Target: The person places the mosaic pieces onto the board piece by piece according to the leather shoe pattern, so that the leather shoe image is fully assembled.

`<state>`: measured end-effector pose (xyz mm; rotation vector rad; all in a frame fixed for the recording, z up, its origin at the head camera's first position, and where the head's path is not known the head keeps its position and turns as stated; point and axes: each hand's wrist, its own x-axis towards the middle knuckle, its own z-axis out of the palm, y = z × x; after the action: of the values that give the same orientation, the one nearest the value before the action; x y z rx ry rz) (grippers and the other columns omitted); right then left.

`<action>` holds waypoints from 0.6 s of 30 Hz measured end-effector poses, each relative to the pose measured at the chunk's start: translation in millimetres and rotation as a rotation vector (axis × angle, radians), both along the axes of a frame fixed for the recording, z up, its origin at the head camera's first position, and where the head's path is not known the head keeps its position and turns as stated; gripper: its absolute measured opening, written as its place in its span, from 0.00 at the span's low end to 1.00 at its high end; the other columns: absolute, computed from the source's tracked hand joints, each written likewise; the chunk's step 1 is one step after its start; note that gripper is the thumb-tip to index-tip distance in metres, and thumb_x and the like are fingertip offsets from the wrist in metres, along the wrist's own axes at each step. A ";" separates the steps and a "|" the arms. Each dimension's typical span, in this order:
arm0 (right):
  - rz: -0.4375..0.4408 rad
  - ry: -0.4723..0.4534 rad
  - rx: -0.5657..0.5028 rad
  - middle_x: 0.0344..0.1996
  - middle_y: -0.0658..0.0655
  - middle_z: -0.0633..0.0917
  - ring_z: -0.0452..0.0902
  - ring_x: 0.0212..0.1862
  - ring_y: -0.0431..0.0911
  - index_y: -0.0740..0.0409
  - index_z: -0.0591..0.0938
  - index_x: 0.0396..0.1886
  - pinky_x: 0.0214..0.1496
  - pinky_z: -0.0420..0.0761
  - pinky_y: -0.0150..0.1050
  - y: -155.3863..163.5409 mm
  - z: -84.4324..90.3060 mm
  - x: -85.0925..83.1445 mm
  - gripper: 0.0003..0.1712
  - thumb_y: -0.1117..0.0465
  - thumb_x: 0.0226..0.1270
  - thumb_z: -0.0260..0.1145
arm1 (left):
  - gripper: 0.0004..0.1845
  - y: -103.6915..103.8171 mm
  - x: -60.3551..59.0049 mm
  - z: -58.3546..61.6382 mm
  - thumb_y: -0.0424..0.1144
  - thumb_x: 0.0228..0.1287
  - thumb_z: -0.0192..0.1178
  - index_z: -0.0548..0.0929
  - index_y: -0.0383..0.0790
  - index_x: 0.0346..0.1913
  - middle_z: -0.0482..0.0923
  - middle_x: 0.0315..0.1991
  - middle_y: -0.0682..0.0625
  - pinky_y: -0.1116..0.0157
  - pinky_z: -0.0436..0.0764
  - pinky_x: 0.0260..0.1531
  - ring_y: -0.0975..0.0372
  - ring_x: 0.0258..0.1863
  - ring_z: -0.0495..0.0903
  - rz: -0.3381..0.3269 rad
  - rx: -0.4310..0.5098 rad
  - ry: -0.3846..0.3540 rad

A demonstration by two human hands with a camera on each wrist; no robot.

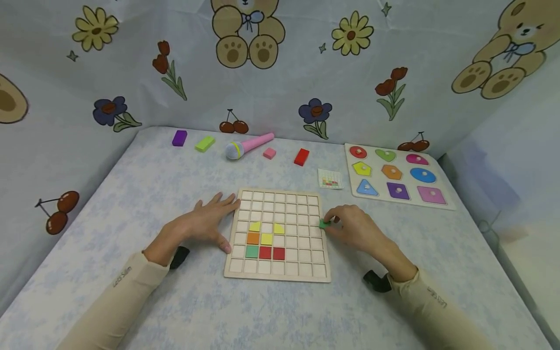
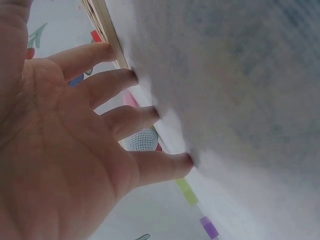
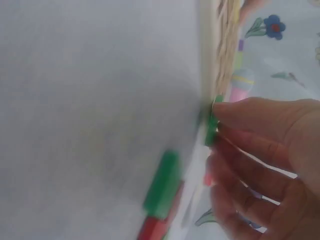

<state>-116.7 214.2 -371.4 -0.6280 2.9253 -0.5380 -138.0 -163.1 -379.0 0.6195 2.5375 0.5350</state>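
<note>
A wooden grid board (image 1: 302, 243) lies on the table with several coloured tiles in its lower left cells, among them an orange tile (image 1: 253, 238), a green tile (image 1: 251, 251) and a red tile (image 1: 278, 253). My left hand (image 1: 207, 221) rests at the board's left edge, fingers spread and straight, thumb near its lower part. At the right edge, my right hand (image 1: 352, 228) pinches a small green piece (image 3: 214, 122) between thumb and finger. Lower in the right wrist view, another green block (image 3: 162, 185) sits beside red ones, blurred.
Behind the board lie a purple block (image 1: 179, 138), a lime block (image 1: 204, 144), a toy microphone (image 1: 258, 142), a pink block (image 1: 269, 153) and a red block (image 1: 302, 157). A pattern card (image 1: 328, 175) lies beside a shape puzzle board (image 1: 376, 184) at the right.
</note>
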 end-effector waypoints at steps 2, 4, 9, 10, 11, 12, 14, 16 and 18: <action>-0.011 -0.010 0.005 0.35 0.52 0.88 0.81 0.38 0.46 0.55 0.88 0.37 0.33 0.79 0.36 4.9 -1.2 -2.6 0.05 0.62 0.62 0.74 | 0.69 -0.6 0.7 1.4 0.58 0.39 0.80 0.50 0.43 0.81 0.39 0.82 0.41 0.27 0.38 0.67 0.39 0.79 0.32 0.002 0.000 -0.002; -0.009 -0.025 0.003 0.35 0.52 0.87 0.80 0.37 0.45 0.56 0.88 0.38 0.31 0.78 0.35 9.1 -1.8 -4.2 0.05 0.62 0.62 0.73 | 0.69 -1.1 1.3 2.5 0.57 0.39 0.81 0.50 0.43 0.81 0.39 0.82 0.41 0.27 0.38 0.67 0.39 0.80 0.32 0.004 0.001 -0.004; -0.024 -0.060 0.011 0.32 0.51 0.86 0.77 0.31 0.42 0.55 0.88 0.39 0.29 0.77 0.34 20.8 2.4 -7.4 0.07 0.60 0.62 0.74 | 0.69 -0.6 1.0 2.0 0.58 0.38 0.80 0.50 0.43 0.81 0.39 0.82 0.41 0.27 0.38 0.67 0.39 0.80 0.32 0.000 0.003 -0.001; -0.037 -0.065 0.019 0.33 0.51 0.86 0.78 0.32 0.43 0.54 0.88 0.40 0.30 0.78 0.35 24.1 4.2 -8.0 0.07 0.59 0.63 0.74 | 0.69 -0.5 0.9 1.8 0.58 0.39 0.80 0.50 0.43 0.81 0.39 0.82 0.41 0.26 0.38 0.67 0.39 0.80 0.33 -0.002 0.003 0.001; -0.049 -0.067 0.027 0.34 0.52 0.87 0.78 0.33 0.44 0.54 0.88 0.40 0.31 0.79 0.36 27.9 6.3 -8.6 0.08 0.58 0.63 0.74 | 0.69 -0.2 0.8 1.8 0.58 0.39 0.80 0.50 0.43 0.81 0.39 0.82 0.41 0.27 0.38 0.67 0.39 0.80 0.32 -0.001 0.003 0.000; -0.061 -0.072 0.035 0.36 0.53 0.87 0.79 0.35 0.45 0.54 0.88 0.41 0.33 0.80 0.37 32.1 8.5 -9.4 0.09 0.58 0.64 0.73 | 0.68 0.0 0.6 1.6 0.58 0.39 0.80 0.50 0.43 0.81 0.39 0.82 0.41 0.27 0.38 0.67 0.39 0.80 0.33 -0.002 0.002 0.001; -0.089 -0.095 0.051 0.40 0.55 0.87 0.81 0.40 0.49 0.54 0.88 0.44 0.35 0.82 0.40 41.5 12.9 -10.8 0.09 0.58 0.65 0.72 | 0.68 0.0 0.6 1.9 0.59 0.39 0.80 0.50 0.43 0.81 0.39 0.82 0.41 0.26 0.39 0.67 0.39 0.80 0.33 -0.005 0.003 0.002; -0.111 -0.128 0.071 0.43 0.56 0.87 0.81 0.45 0.52 0.56 0.87 0.46 0.38 0.83 0.42 50.8 16.7 -12.2 0.11 0.59 0.65 0.72 | 0.68 -0.4 0.6 1.3 0.58 0.39 0.80 0.50 0.44 0.81 0.40 0.82 0.42 0.27 0.38 0.67 0.39 0.80 0.33 -0.003 0.010 0.003; -0.117 -0.179 0.079 0.45 0.58 0.87 0.81 0.45 0.53 0.58 0.87 0.49 0.39 0.84 0.43 58.7 18.4 -13.9 0.14 0.60 0.64 0.72 | 0.68 -0.7 0.8 1.0 0.58 0.38 0.80 0.50 0.43 0.81 0.40 0.82 0.41 0.27 0.38 0.67 0.39 0.80 0.33 -0.002 0.017 0.004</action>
<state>-130.6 272.9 -353.0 -0.3803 2.8096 -0.4606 -137.2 -163.9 -378.0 0.6297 2.5380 0.5562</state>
